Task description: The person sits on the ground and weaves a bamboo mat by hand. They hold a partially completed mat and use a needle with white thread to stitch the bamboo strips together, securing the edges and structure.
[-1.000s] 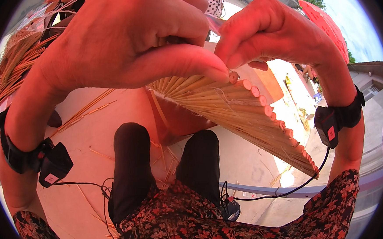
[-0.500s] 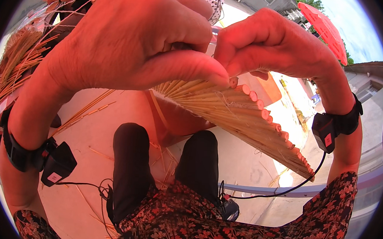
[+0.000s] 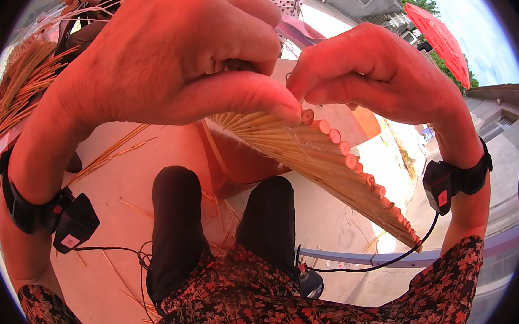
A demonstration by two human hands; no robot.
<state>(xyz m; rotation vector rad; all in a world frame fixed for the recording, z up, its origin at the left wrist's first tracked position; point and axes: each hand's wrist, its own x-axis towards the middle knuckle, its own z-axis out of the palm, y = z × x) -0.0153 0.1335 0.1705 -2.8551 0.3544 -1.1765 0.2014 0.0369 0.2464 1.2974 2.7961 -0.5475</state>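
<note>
My left hand (image 3: 182,62) is closed on the upper edge of a fan-shaped panel of straw-coloured stalks (image 3: 307,156), its thumb lying along the top. The stalks converge under the palm and spread towards the lower right, where their round cut ends form a stepped rim. My right hand (image 3: 375,68) is pinched just beyond the left thumb tip, close to the topmost stalk ends. What its fingertips hold is too small to make out; a thin dark curl shows beside them. The panel's upper left part is hidden behind my left hand.
Bundled stalks (image 3: 22,100) lie at the far left, near a person in dark clothes. Loose stalks (image 3: 108,156) and scraps are scattered on the floor around my knees (image 3: 177,198). A cable (image 3: 378,267) runs from my right wrist device (image 3: 439,188). A red umbrella (image 3: 439,39) stands behind.
My right hand has sunk a little. The left hand and the panel have shifted slightly left, with the panel's rim a touch lower.
</note>
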